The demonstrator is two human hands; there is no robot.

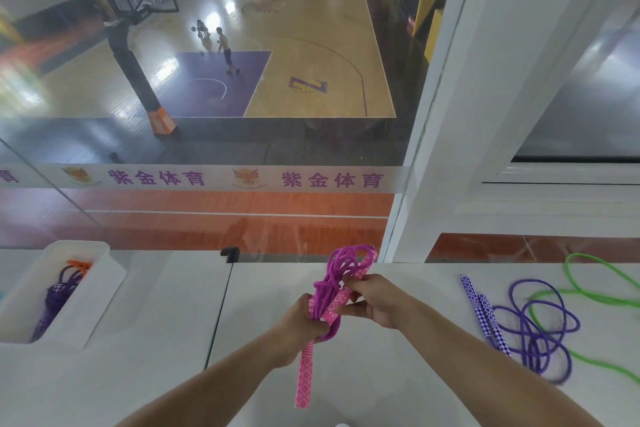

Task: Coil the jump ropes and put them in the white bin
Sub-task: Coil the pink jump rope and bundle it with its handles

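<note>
- The left hand (304, 317) gripped the bundled pink jump rope (330, 282) above the white counter (156, 340).
- The right hand (375, 302) pinched its upper handle.
- The white bin (104, 277) stood far left, holding a purple rope (55, 298).

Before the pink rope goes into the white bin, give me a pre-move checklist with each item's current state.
1. Pink jump rope bundled into a coil: ok, cord looped and wrapped mid-bundle.
2. Both hands holding it: ok, left hand grips the lower part, right hand pinches the upper part.
3. Handles tucked in: not ok, one pink handle hangs loose below the left hand.
4. Wrap secured: cannot tell, the fingers cover it.
5. White bin has room: ok, it holds a purple rope but space remains.
6. Other ropes done: not ok, purple jump rope and green rope lie uncoiled at right.
</note>
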